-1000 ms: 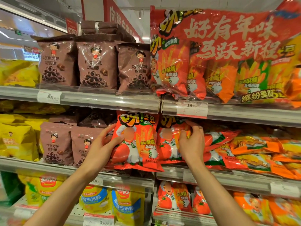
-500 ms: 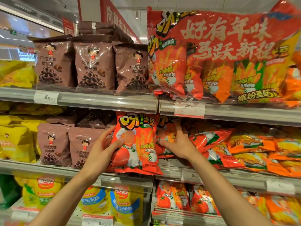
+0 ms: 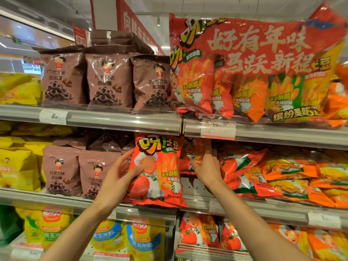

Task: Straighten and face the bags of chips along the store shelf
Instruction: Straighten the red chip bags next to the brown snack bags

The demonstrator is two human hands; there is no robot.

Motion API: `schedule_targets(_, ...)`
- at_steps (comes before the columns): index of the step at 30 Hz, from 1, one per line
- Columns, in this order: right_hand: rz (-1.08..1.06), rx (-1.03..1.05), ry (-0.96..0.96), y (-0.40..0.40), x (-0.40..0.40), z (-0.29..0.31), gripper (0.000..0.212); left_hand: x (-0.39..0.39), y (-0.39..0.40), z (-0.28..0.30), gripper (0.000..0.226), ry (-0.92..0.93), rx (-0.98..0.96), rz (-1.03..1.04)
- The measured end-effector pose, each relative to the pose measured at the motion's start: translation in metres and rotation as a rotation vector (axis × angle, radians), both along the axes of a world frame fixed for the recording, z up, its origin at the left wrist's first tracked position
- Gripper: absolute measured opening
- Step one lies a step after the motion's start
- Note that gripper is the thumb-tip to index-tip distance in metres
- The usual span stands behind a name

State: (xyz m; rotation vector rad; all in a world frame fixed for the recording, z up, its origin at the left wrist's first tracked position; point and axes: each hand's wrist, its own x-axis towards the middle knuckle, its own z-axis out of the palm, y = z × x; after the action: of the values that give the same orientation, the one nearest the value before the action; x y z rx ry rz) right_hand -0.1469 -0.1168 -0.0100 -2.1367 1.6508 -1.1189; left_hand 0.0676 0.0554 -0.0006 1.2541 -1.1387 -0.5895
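A red tomato chip bag (image 3: 160, 172) stands upright at the front of the middle shelf (image 3: 244, 206), its face toward me. My left hand (image 3: 120, 176) grips its left edge, thumb on the front. Behind and to the right of it, a second red bag (image 3: 190, 157) is set back on the shelf; my right hand (image 3: 205, 166) reaches in and pinches it with the fingertips. Further right, several red and orange chip bags (image 3: 263, 172) lie slumped and tilted on the same shelf.
Brown chocolate ring bags (image 3: 79, 172) stand left of my left hand. A large red multipack (image 3: 254, 68) hangs over the upper shelf's rail (image 3: 113, 119). Yellow bags (image 3: 17, 166) fill the far left. More bags (image 3: 203, 232) sit on the lower shelf.
My right hand has pushed the second red bag back into the shelf, exposing bare perforated shelf floor in front of it. My left hand still holds the front bag in place.
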Motion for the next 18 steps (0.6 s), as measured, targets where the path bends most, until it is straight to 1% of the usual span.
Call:
schedule_targets(1, -0.013, 0.024, 0.030, -0.004, 0.002, -0.002, 0.058, 0.000, 0.000, -0.001, 0.046, -0.004, -0.002, 0.001)
schedule_targets(2, -0.030, 0.055, 0.082, -0.008, 0.002, -0.004, 0.057, -0.001, 0.000, -0.001, 0.045, -0.003, 0.000, -0.001)
schedule_targets(4, -0.056, 0.103, 0.201, -0.011, 0.000, -0.005, 0.049, -0.002, 0.000, -0.001, 0.046, -0.009, -0.006, 0.001)
schedule_targets(6, -0.036, 0.124, 0.230, -0.011, -0.003, -0.004, 0.046, -0.002, 0.000, -0.002, 0.048, -0.016, -0.010, 0.005)
schedule_targets(9, 0.021, 0.186, 0.095, -0.010, -0.007, 0.004, 0.046, -0.002, -0.001, -0.005, 0.051, -0.017, -0.021, -0.006)
schedule_targets(12, 0.069, 0.226, -0.033, -0.002, -0.015, 0.015, 0.032, -0.004, -0.004, -0.009, 0.052, -0.032, -0.028, -0.021)
schedule_targets(14, 0.079, 0.192, -0.089, 0.007, -0.024, 0.022, 0.029, -0.008, -0.007, -0.012, 0.052, -0.023, -0.028, -0.046)
schedule_targets(16, 0.129, 0.186, -0.166, 0.015, -0.034, 0.028, 0.020, -0.015, -0.012, -0.015, 0.055, -0.021, -0.034, -0.058)
schedule_targets(18, 0.214, 0.202, -0.263, 0.026, -0.045, 0.029, 0.040, -0.025, -0.018, -0.019, 0.058, -0.046, -0.045, -0.068)
